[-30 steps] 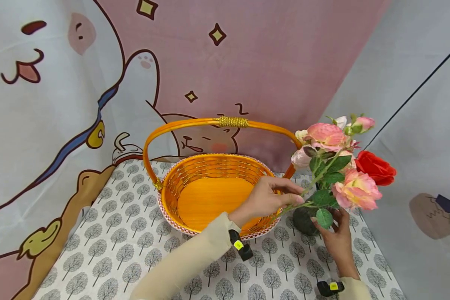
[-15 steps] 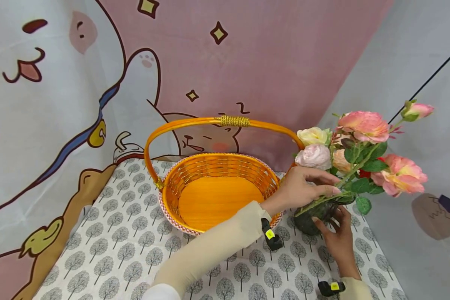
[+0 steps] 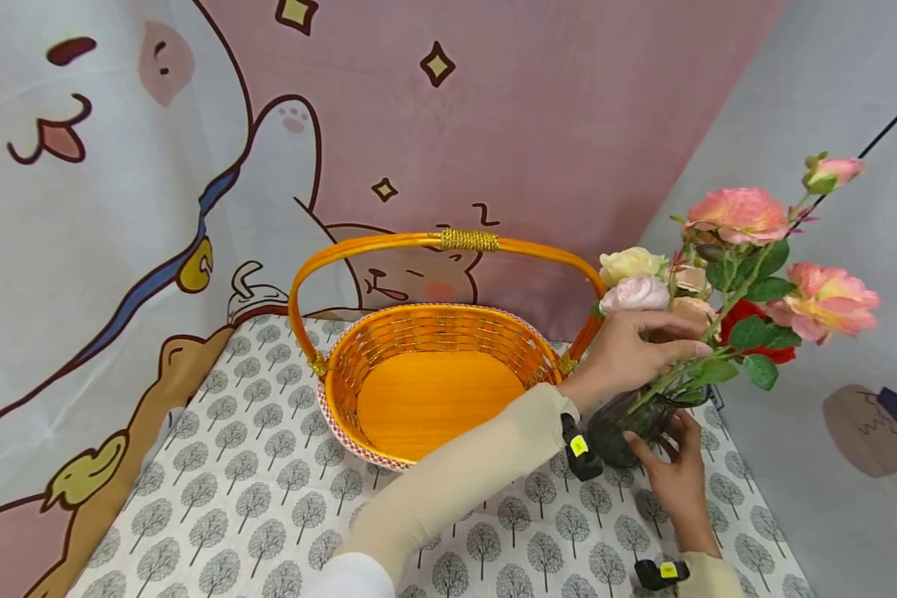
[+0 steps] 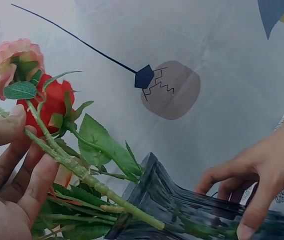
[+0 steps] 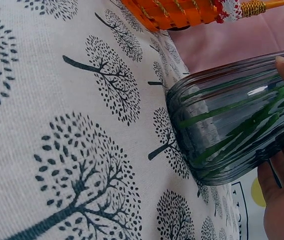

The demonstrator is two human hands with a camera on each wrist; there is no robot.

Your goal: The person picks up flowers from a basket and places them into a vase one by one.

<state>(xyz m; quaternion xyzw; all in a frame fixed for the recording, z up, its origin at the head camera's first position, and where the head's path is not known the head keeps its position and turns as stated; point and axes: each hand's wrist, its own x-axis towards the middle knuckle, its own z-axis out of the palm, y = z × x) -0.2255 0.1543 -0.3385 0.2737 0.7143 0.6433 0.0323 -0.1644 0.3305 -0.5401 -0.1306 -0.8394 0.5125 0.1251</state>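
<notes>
My left hand (image 3: 631, 357) pinches the green stem (image 4: 102, 187) of a pink flower spray (image 3: 830, 301) between thumb and fingers. The spray bears two large pink blooms and a bud. Its cut stem end overlaps the flared mouth of a dark, see-through glass vase (image 5: 221, 125) in the left wrist view. Around the vase's side curl the fingers and thumb of my right hand (image 3: 674, 469); the vase stands on the cloth. Other flowers fill it: a red rose (image 4: 52, 105), a cream rose (image 3: 631, 264) and a pale pink rose (image 3: 635, 295). Green stems show through the glass.
Left of the vase stands an orange woven basket (image 3: 441, 399) with a tall arched handle (image 3: 469, 240). A tree-print cloth (image 3: 269, 507) covers the table. Behind hangs a pink cartoon curtain (image 3: 553, 124), with a grey one (image 3: 852, 332) on the right.
My left hand has carried the pink spray right, then slightly up, bringing its stem from beside the basket to the vase's mouth. My right hand has stayed on the vase.
</notes>
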